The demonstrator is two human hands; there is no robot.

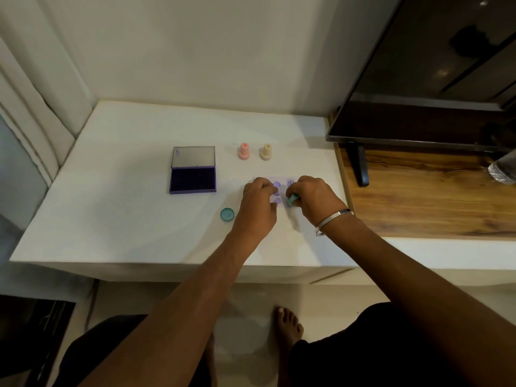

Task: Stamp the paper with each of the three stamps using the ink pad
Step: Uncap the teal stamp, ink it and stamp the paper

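Pinching the teal stamp in a closed grip, the right hand sets it on the paper; the left hand rests curled fingers on the paper, on the white bench, right of the open ink pad.

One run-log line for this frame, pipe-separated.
right hand grips teal stamp on paper | left hand holds paper | ink pad open | pink stamp, cream stamp upright

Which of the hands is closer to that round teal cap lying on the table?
Left. The left hand rests on the paper just right of the cap. The right hand, holding the teal stamp, is farther right.
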